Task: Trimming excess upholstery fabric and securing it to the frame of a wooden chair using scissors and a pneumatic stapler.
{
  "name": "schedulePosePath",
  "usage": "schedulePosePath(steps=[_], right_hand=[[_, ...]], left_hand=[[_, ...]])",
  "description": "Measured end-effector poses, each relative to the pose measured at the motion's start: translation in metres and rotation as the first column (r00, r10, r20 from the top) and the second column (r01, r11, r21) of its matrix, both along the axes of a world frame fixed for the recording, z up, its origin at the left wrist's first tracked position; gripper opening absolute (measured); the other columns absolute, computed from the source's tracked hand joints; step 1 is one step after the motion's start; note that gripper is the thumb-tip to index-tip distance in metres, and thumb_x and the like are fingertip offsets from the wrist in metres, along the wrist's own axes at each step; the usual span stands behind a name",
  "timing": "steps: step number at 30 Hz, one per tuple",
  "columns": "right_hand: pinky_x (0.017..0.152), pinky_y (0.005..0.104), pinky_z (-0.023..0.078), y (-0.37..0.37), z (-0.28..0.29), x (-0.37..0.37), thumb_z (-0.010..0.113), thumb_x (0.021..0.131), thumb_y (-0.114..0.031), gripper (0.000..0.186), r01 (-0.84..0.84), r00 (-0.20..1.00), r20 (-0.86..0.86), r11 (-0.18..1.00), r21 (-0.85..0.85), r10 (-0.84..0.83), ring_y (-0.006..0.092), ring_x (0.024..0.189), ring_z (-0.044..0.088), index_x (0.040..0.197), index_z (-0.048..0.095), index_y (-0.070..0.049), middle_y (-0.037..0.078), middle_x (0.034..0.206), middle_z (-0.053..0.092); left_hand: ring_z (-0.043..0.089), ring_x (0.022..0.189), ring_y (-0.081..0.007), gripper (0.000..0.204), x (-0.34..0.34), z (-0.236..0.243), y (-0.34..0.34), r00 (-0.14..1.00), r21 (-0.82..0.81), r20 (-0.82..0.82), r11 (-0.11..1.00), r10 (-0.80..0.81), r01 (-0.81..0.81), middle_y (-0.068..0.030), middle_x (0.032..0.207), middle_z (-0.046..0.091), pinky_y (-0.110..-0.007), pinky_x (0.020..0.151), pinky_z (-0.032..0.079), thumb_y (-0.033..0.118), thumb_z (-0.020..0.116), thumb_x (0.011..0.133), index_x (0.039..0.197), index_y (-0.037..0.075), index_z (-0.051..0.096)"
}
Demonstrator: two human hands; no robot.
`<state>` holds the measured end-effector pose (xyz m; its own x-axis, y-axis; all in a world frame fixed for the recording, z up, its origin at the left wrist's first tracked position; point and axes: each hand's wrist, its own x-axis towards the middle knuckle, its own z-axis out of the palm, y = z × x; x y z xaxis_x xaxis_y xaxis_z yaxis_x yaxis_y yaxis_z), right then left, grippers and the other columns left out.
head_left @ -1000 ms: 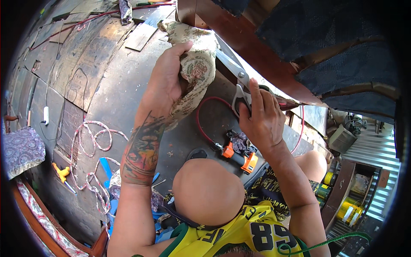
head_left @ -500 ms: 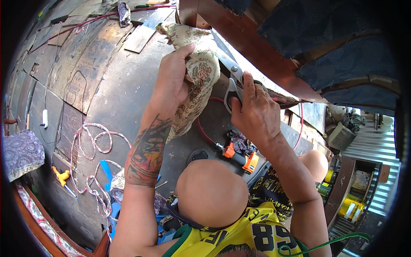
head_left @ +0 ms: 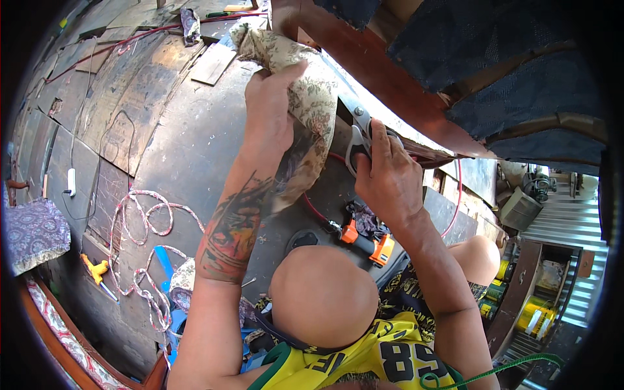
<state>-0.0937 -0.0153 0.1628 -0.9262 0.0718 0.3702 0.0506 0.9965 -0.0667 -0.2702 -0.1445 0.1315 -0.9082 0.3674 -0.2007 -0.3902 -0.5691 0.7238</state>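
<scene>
Floral upholstery fabric (head_left: 305, 97), one piece, is bunched in my left hand (head_left: 270, 110); fingers closed tight over its upper edge, holding it up against one dark wooden furniture frame (head_left: 383, 84). One pair of grey-handled scissors (head_left: 356, 133) sits in my right hand (head_left: 387, 175), fingers curled through the loops, blades pointing up at the fabric's edge; how far the blades are parted I cannot tell. Below, on the dark floor (head_left: 188, 149): one orange-and-black air tool (head_left: 364, 239) on one red hose (head_left: 312, 207), one coiled pink-white cord (head_left: 140, 240), one yellow glue gun (head_left: 95, 270).
</scene>
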Motion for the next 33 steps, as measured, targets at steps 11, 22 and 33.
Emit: schedulePosePath(steps=[11,22,33], right_hand=[[0.067,0.0435,0.06,-0.01,0.006,-0.01,0.071,0.084,-0.014,0.061,0.062,0.997,0.038,0.995,-0.078,-0.059,0.0362,0.085,0.072,0.136,0.048,0.008,0.022,0.096,0.069],[0.063,0.0423,0.059,-0.011,0.01,-0.008,0.07,0.084,-0.01,0.058,0.025,0.999,0.035,0.999,-0.041,-0.024,0.0347,0.077,0.072,0.134,0.052,0.013,0.021,0.088,0.069],[0.067,0.0432,0.06,0.003,0.01,-0.003,0.072,0.083,-0.009,0.055,-0.006,1.0,-0.001,0.99,-0.139,0.006,0.0363,0.078,0.072,0.133,0.057,0.01,0.021,0.089,0.07]], left_hand=[[0.071,0.074,-0.015,0.016,0.002,-0.001,-0.002,0.994,-0.178,-0.094,0.981,0.054,-0.071,-0.0089,0.09,0.073,-0.03,0.063,0.057,0.009,0.07,0.095,0.104,-0.004,0.07],[0.067,0.067,-0.0116,0.011,-0.004,-0.003,-0.007,0.971,-0.261,-0.229,0.956,0.072,-0.133,-0.007,0.084,0.073,-0.028,0.059,0.052,0.005,0.07,0.093,0.096,-0.005,0.073],[0.069,0.077,-0.0138,0.02,-0.004,-0.008,-0.003,0.965,-0.243,-0.236,0.954,0.115,-0.173,-0.0093,0.096,0.074,-0.027,0.068,0.054,0.006,0.075,0.09,0.106,-0.006,0.07]])
